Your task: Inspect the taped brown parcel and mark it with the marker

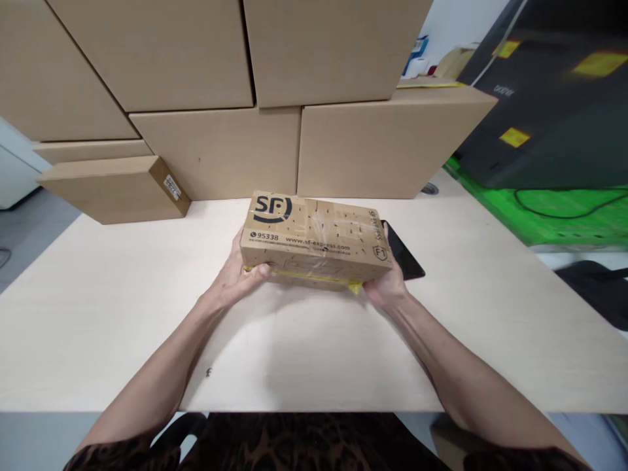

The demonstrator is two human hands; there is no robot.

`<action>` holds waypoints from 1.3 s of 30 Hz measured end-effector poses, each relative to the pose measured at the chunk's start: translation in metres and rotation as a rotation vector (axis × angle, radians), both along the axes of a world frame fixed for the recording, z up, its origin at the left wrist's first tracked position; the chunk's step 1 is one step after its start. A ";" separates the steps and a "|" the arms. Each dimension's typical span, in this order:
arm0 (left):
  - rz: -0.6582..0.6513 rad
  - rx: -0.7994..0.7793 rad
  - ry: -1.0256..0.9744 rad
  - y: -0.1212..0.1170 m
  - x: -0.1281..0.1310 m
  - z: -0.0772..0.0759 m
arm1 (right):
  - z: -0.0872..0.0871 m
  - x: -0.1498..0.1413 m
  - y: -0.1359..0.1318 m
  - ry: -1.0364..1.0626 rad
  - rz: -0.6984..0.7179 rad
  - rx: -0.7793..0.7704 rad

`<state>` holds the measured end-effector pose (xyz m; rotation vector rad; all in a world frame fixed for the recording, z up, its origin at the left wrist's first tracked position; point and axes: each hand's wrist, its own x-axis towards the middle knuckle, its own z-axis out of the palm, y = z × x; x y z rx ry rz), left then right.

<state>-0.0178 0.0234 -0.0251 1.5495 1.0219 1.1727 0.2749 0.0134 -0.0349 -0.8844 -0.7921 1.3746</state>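
A brown cardboard SF Express box with black print and glossy clear tape [318, 239] is sitting between the two hands, over the middle of the pale wooden surface [314, 347], nearer its far edge than its corners; whether it is touching down is unclear. The left hand [238, 278] is grasping its left end, thumb along the lower near side; the right hand [387, 284] is supporting the right end from low down. The walls are looking stiff, so the box is probably keeping its shape under a firm two-ended hold. Its weight is not showing; the tape is likely making the top slippery, so the lower corners are seeming the surest grip. Yellow tape [355, 288] is sticking out below, near the right hand. A flat black tablet-like object [403, 252] is lying just beyond that hand, probably more fragile. Large plain brown cartons [358, 154] are standing along the far edge.
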 end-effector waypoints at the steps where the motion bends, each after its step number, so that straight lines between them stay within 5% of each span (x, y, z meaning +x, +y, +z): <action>1: 0.017 0.004 0.047 0.000 0.001 -0.001 | 0.001 -0.003 -0.001 -0.009 0.021 0.007; 10: -0.036 -0.170 -0.103 0.002 0.000 -0.016 | -0.018 0.003 -0.004 -0.192 0.144 0.253; 16: -0.026 -0.213 -0.209 0.003 0.003 -0.009 | -0.021 0.014 -0.009 -0.299 0.213 0.320; 23: -0.138 -0.269 -0.253 -0.003 0.016 0.000 | -0.003 0.001 -0.014 -0.106 0.082 0.127; 27: -0.046 -0.188 -0.323 -0.007 0.020 0.000 | 0.005 0.000 -0.015 -0.056 0.099 -0.036; 39: 0.120 -0.361 -0.447 -0.004 0.028 0.016 | 0.002 0.002 -0.013 -0.099 0.193 -0.061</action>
